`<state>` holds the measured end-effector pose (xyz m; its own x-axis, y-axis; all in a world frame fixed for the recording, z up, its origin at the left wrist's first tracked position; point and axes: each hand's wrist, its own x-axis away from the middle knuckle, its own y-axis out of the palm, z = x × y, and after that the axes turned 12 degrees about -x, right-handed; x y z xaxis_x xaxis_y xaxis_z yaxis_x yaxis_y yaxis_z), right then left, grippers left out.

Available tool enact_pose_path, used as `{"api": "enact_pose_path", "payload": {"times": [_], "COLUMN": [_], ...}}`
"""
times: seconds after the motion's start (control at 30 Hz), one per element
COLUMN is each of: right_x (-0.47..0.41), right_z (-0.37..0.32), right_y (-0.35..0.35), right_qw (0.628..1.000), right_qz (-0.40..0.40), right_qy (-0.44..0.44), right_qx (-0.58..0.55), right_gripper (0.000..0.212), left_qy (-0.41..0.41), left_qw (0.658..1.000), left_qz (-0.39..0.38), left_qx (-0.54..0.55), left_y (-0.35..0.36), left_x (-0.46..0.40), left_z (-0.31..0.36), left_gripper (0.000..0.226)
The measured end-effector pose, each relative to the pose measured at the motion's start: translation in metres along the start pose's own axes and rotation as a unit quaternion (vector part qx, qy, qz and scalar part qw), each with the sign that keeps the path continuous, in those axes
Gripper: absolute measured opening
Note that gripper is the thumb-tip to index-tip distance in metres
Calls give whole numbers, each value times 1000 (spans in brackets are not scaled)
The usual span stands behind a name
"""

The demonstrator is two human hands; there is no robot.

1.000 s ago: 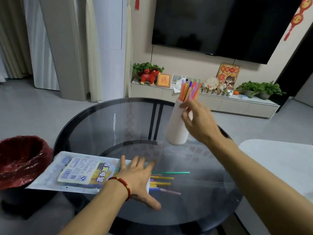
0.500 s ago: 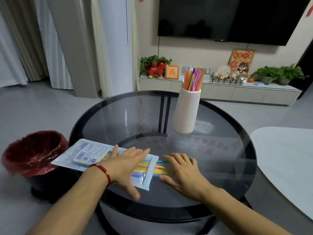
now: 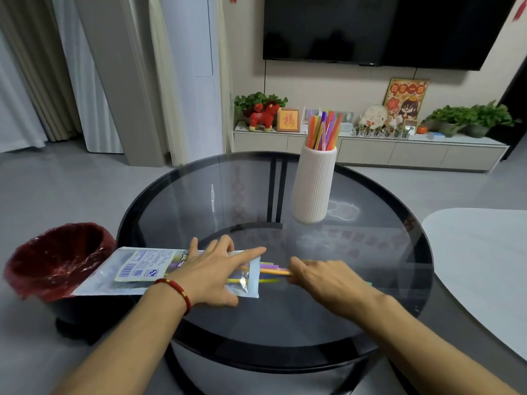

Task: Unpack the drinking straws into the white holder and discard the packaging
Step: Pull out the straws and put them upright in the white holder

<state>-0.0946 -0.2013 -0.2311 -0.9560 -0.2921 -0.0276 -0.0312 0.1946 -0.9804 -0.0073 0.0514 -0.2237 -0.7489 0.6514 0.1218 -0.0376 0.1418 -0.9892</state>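
A clear plastic straw package (image 3: 137,273) with a printed label lies on the round glass table (image 3: 279,323), its left end hanging over the table's edge. My left hand (image 3: 212,273) lies flat on the package, fingers spread. Several coloured straws (image 3: 271,271) stick out of the package's open right end. My right hand (image 3: 328,280) has its fingers closed on those straws' ends. The white ribbed holder (image 3: 312,186) stands upright at the far side of the table with several coloured straws (image 3: 323,129) in it.
A bin with a dark red liner (image 3: 54,260) stands on the floor just left of the table, under the package's overhanging end. A pale table top (image 3: 484,269) lies to the right. A low TV cabinet with plants and ornaments (image 3: 370,146) runs along the back wall.
My right hand has come down from the holder to the table and closed on the straws at the package's mouth. My left hand stays on the package.
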Motion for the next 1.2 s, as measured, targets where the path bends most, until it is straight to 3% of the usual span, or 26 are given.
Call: {"api": "enact_pose_path", "payload": {"times": [0.23, 0.3, 0.37, 0.5, 0.57, 0.63, 0.73, 0.77, 0.8, 0.87, 0.9, 0.93, 0.97, 1.0, 1.03, 1.2], "right_x": [38, 44, 47, 54, 58, 63, 73, 74, 72, 58, 48, 40, 29, 20, 11, -11], "right_z": [32, 31, 27, 17, 10, 4, -5, -11, -19, -33, -36, -37, -35, -32, -28, -8], "right_y": [-34, -39, -45, -54, -60, -70, -68, -62, -54, -36, -28, -20, -12, -6, 1, 6], "right_qw": [997, 996, 995, 990, 987, 981, 932, 921, 923, 922, 883, 806, 717, 651, 617, 562], "right_qz": [13, 13, 18, 54, 59, 118, 333, 364, 364, 279, 225, 195, 201, 230, 268, 363], "right_qy": [48, 47, 45, 39, 50, 23, -130, -135, -96, 92, 187, 246, 271, 274, 274, 292], "right_qx": [63, 69, 85, 126, 141, 153, 59, -3, -77, -252, -368, -502, -610, -669, -688, -683], "right_gripper": [29, 27, 27, 28, 30, 38, 19, 26, 37, 53, 56, 53, 51, 47, 43, 26], "left_qy": [-1, 32, 61, 81, 73, 59, 28, 18, 12, 12, 15, 19, 23, 28, 33, 39], "left_qw": [1000, 999, 996, 987, 983, 983, 981, 980, 979, 978, 978, 977, 976, 976, 976, 984], "left_qz": [-23, 12, 59, 130, 154, 164, 187, 196, 203, 208, 209, 209, 212, 212, 212, 172], "left_qx": [3, 37, 42, -53, -65, -52, -30, -16, 0, 22, 27, 30, 32, 31, 29, 27], "left_y": [0, -2, -4, -3, -3, -5, -8, -9, -12, -16, -16, -16, -15, -14, -12, -4], "left_x": [-4, -8, -15, -28, -32, -33, -37, -38, -38, -37, -36, -35, -35, -34, -34, -35], "left_z": [10, 27, 47, 74, 79, 81, 81, 81, 83, 86, 89, 92, 96, 100, 103, 102], "left_gripper": [108, 106, 89, 35, 21, 18, 15, 13, 12, 12, 10, 8, 11, 17, 21, 19]}}
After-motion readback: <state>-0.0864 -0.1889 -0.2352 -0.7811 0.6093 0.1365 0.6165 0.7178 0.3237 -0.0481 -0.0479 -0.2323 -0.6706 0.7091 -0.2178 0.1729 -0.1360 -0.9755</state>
